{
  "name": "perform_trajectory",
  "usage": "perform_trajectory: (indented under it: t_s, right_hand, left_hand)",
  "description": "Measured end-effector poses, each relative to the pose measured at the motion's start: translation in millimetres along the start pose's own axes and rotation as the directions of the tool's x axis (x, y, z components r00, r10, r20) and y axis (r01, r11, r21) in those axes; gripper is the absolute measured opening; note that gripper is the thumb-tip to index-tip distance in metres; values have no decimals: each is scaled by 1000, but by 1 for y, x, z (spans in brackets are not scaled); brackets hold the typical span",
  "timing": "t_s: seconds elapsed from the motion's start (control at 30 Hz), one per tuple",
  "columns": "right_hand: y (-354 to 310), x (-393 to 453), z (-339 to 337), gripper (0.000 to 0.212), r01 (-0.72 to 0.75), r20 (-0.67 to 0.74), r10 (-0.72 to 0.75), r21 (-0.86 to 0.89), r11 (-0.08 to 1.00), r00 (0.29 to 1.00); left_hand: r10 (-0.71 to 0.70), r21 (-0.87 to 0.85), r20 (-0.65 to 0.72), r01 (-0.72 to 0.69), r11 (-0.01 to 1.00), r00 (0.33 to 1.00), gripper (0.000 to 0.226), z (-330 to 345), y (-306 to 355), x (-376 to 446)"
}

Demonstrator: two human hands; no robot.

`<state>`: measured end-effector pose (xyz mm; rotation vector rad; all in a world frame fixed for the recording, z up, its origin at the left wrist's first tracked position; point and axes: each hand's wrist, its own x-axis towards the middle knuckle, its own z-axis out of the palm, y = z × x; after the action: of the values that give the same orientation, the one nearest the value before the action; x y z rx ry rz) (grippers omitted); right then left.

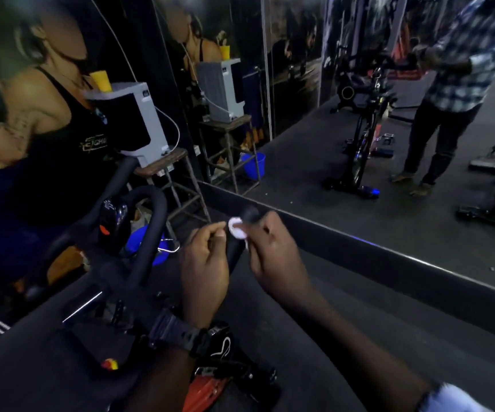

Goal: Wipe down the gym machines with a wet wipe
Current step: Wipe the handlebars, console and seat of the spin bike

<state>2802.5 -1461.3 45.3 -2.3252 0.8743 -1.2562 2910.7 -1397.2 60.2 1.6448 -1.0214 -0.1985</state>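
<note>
You stand at a black exercise bike [139,263] facing a wall mirror [359,144]. Its right handlebar grip [240,245] rises between your hands. Your right hand [273,251] curls around the grip's right side, pinching a small white wet wipe [236,228] near its tip. Your left hand [207,263], half closed, seems empty. Best to wrap the wipe fully around and draw downward.
</note>
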Motion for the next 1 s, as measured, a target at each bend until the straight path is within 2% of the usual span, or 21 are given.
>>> perform_trajectory:
  t_s: [0.1,0.17,0.27,0.37,0.43,0.5,0.57,0.63,0.73,0.8,0.87,0.93,1.0]
  right_hand:
    - [-3,25,3,23,-15,-127,23,60,998,992]
    - [-2,42,3,23,-40,-161,54,85,996,985]
    - [6,45,0,28,-78,-175,99,122,989,980]
    - [12,38,-15,29,-84,-174,113,164,983,978]
    - [18,38,-22,32,-76,-57,89,203,976,994]
    - [33,58,-25,29,-176,186,117,348,921,976]
    - [48,84,-30,24,-349,472,86,507,788,878]
    - [64,98,-29,23,-460,616,14,572,680,787]
    - [85,108,-21,16,-555,687,-75,642,529,723]
    - [95,120,-8,14,-592,739,-209,648,480,640]
    - [105,135,10,21,-630,773,-339,633,450,536]
    - [105,148,31,27,-669,793,-474,591,451,382]
    - [97,150,50,15,-661,773,-592,570,488,229]
  left_hand:
    - [32,63,-35,-30,998,999,31,3,2,-2]
    - [80,137,-37,-74,988,996,30,2,1,-4]
    - [142,228,-36,-130,965,989,29,3,0,1]
    - [186,218,-52,-171,961,981,25,7,1,5]
    - [217,206,-74,-198,958,973,24,11,1,7]
    - [230,219,-80,-208,953,970,25,15,0,8]
    - [218,231,-80,-194,953,973,28,14,1,8]
    - [202,263,-84,-174,949,976,31,15,5,5]
    - [170,317,-128,-122,940,977,40,23,11,-3]
    - [215,429,-197,-113,896,957,36,32,12,-6]
    - [292,544,-264,-108,832,919,29,41,12,-7]
    - [303,582,-354,-45,812,885,28,53,15,-9]
    - [306,593,-421,4,805,854,28,68,25,-10]
